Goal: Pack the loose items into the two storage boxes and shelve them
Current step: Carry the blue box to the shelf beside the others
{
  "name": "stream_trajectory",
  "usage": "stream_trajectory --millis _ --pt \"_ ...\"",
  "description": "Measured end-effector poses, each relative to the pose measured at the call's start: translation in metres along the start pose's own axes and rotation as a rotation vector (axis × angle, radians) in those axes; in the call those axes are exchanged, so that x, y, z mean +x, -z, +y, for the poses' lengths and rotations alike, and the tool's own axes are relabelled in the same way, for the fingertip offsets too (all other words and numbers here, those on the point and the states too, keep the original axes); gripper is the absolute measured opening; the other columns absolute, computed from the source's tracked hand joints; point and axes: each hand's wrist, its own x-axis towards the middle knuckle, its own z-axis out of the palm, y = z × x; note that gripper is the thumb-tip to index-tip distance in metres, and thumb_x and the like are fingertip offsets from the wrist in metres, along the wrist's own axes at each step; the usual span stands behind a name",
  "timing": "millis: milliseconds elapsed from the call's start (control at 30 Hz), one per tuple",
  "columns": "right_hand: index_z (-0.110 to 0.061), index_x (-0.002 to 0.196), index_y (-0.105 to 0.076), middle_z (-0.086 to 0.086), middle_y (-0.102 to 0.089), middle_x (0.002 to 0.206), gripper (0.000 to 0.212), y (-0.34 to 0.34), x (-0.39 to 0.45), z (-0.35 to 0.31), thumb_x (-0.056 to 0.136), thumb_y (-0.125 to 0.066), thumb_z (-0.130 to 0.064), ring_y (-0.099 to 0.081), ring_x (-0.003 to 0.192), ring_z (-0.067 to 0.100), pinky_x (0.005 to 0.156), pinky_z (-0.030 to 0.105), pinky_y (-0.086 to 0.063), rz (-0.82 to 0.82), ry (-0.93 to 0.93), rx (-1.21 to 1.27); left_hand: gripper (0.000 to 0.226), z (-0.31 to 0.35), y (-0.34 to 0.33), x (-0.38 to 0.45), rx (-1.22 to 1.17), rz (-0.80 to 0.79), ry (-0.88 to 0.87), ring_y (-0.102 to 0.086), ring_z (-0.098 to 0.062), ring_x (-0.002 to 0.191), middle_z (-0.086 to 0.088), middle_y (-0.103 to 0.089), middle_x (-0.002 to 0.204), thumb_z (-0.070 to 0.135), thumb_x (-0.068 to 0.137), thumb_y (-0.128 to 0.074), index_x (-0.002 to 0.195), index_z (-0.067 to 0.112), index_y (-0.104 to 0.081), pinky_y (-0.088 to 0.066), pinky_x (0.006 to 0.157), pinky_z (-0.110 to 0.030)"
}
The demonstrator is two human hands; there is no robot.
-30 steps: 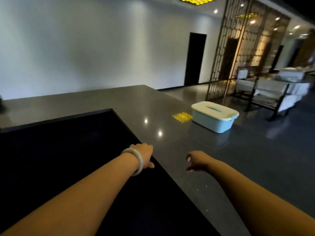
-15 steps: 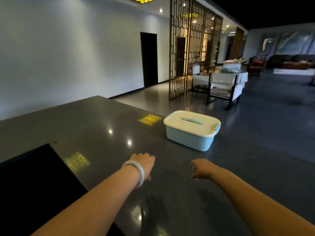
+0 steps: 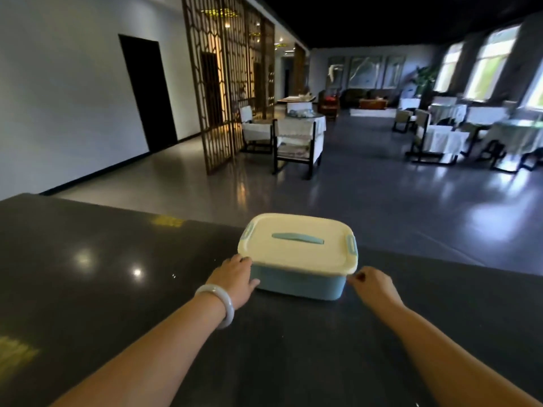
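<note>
No readable txt, labels, nos. or signs anywhere: none on pale-blue plastic storage box w/ cream lid (image 3: 296, 254) between hands.

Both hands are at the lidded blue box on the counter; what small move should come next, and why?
Probably bring the right hand onto the box's right end: the left hand already touches the left end, the right sits just clear, and the lid looks closed.
</note>
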Motion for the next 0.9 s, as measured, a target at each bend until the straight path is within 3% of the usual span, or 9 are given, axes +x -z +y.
stream_trajectory --millis 100,200,367,467,533,633,700,833,900 --pt "-0.010 0.108 -0.057 0.011 -0.061 0.107 0.026 0.001 0.032 -0.014 0.094 -0.056 -0.033 -0.054 0.084 0.021 0.071 0.031 -0.043 0.156 -0.046 0.033 0.040 -0.017 0.010 0.046 -0.100 0.042 0.023 -0.047 -0.025 0.116 -0.005 -0.045 0.127 0.039 0.095 -0.051 0.127 0.015 -0.048 -0.044 0.096 -0.042" --pt "-0.012 0.130 -0.048 0.013 -0.053 0.123 0.042 -0.005 0.056 -0.024 0.096 -0.053 -0.036 -0.057 0.100 0.026 0.081 0.037 -0.049 0.115 -0.077 0.060 0.048 -0.031 0.011 0.082 -0.182 0.032 0.065 -0.047 -0.026 0.118 -0.007 -0.042 0.133 0.040 0.095 -0.052 0.134 0.015 -0.042 -0.044 0.097 -0.041" --pt "-0.010 0.140 -0.037 0.016 -0.049 0.137 0.052 -0.019 0.103 -0.027 0.101 -0.037 -0.044 -0.051 0.119 0.034 0.093 0.039 -0.042 0.124 -0.242 0.185 0.058 -0.042 -0.008 0.150 -0.368 -0.066 0.136 -0.048 -0.031 0.124 -0.012 -0.036 0.145 0.047 0.099 -0.040 0.146 0.015 -0.028 -0.043 0.094 -0.040" --pt "-0.006 0.132 -0.047 0.017 -0.054 0.129 0.054 -0.029 0.122 -0.017 0.101 -0.031 -0.047 -0.054 0.107 0.030 0.089 0.038 -0.042 0.116 -0.330 0.219 0.057 -0.043 -0.026 0.187 -0.452 -0.143 0.219 -0.052 -0.031 0.116 -0.015 -0.042 0.139 0.049 0.100 -0.030 0.145 0.013 -0.032 -0.041 0.084 -0.038" --pt "-0.005 0.123 -0.054 0.016 -0.058 0.121 0.055 -0.037 0.127 -0.009 0.101 -0.030 -0.049 -0.054 0.095 0.024 0.083 0.034 -0.042 0.115 -0.350 0.240 0.054 -0.045 -0.038 0.200 -0.501 -0.194 0.269 -0.056 -0.029 0.100 -0.015 -0.053 0.120 0.048 0.101 -0.027 0.139 0.011 -0.036 -0.041 0.078 -0.039" --pt "-0.003 0.118 -0.058 0.016 -0.060 0.115 0.059 -0.040 0.130 -0.004 0.100 -0.030 -0.052 -0.055 0.094 0.026 0.083 0.034 -0.043 0.147 -0.340 0.204 0.045 -0.045 -0.051 0.202 -0.526 -0.140 0.296 -0.054 -0.022 0.078 -0.008 -0.054 0.094 0.046 0.102 -0.027 0.131 0.014 -0.038 -0.041 0.071 -0.040" --pt "-0.004 0.116 -0.058 0.015 -0.060 0.113 0.061 -0.039 0.127 -0.006 0.099 -0.029 -0.054 -0.054 0.092 0.025 0.080 0.033 -0.041 0.145 -0.341 0.182 0.044 -0.043 -0.049 0.194 -0.515 -0.123 0.289 -0.055 -0.021 0.077 -0.006 -0.054 0.093 0.047 0.102 -0.026 0.131 0.016 -0.038 -0.041 0.067 -0.038" --pt "-0.005 0.117 -0.056 0.013 -0.060 0.112 0.057 -0.036 0.106 -0.006 0.099 -0.031 -0.053 -0.053 0.085 0.020 0.077 0.031 -0.040 0.099 -0.369 0.210 0.043 -0.043 -0.040 0.170 -0.494 -0.147 0.295 -0.060 -0.028 0.088 -0.011 -0.058 0.102 0.047 0.102 -0.024 0.130 0.017 -0.038 -0.049 0.078 -0.045" --pt "-0.006 0.124 -0.053 0.011 -0.059 0.114 0.055 -0.035 0.085 -0.003 0.100 -0.033 -0.051 -0.054 0.090 0.019 0.079 0.032 -0.041 0.073 -0.373 0.242 0.042 -0.043 -0.040 0.151 -0.494 -0.167 0.291 -0.060 -0.024 0.079 -0.009 -0.058 0.095 0.047 0.102 -0.023 0.130 0.018 -0.037 -0.046 0.064 -0.038"
